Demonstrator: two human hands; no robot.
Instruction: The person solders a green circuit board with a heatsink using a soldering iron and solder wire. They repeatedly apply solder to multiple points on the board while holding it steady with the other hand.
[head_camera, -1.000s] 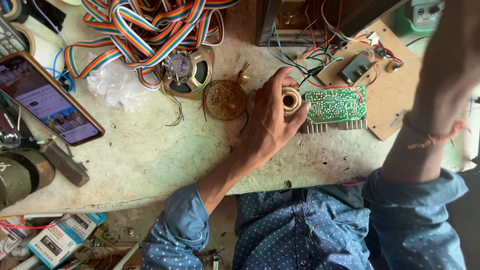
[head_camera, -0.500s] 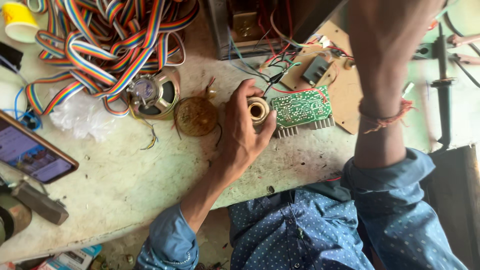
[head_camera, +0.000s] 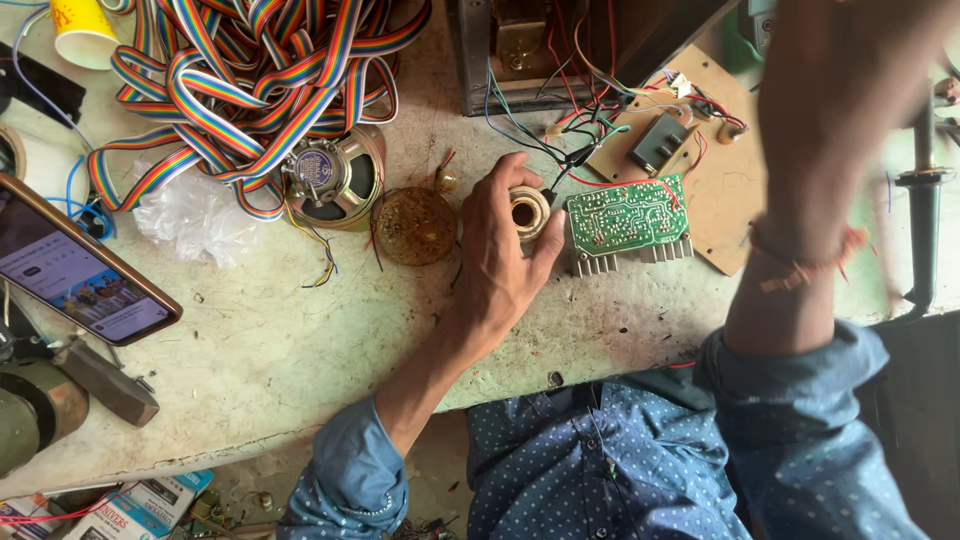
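Left hand (head_camera: 500, 262) closed around small cream spool (head_camera: 528, 212), held on worn workbench (head_camera: 300, 350) just left of green circuit board (head_camera: 628, 218). Round amber disc (head_camera: 415, 226) just left of hand, small speaker (head_camera: 335, 178) beyond it. Right forearm raised; right hand out of frame, grip cannot be told.

Desk (head_camera: 300, 350): worn, stained pale surface. Lying on it: rainbow ribbon cable (head_camera: 240, 80), small speaker (head_camera: 335, 180), amber round lid (head_camera: 415, 225), green circuit board (head_camera: 628, 215), smartphone (head_camera: 75, 270), crumpled clear plastic (head_camera: 190, 215), yellow cup (head_camera: 82, 30).
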